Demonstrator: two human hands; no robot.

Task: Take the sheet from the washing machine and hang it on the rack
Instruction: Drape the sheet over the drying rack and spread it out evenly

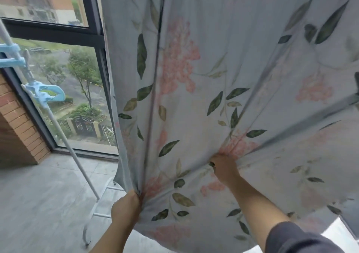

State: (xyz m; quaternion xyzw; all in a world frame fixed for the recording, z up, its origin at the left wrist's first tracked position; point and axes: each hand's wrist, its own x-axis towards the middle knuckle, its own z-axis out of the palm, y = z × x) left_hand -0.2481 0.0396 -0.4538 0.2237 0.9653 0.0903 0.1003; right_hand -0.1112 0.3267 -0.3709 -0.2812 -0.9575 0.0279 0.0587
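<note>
Left hand (pixel 126 208) grips the sheet (pixel 194 77) at its left edge, while the right hand (pixel 223 167) bunches cloth nearer its middle. Pulling unevenly could drag the sheet off the rack (pixel 58 128) — a real risk here.

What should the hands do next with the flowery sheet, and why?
Probably draw the left hand and the right hand apart and downward to smooth the sheet. It hangs from above, but each hand grips a bunch of cloth, and long creases run up from both grips, so it would likely dry wrinkled.
</note>
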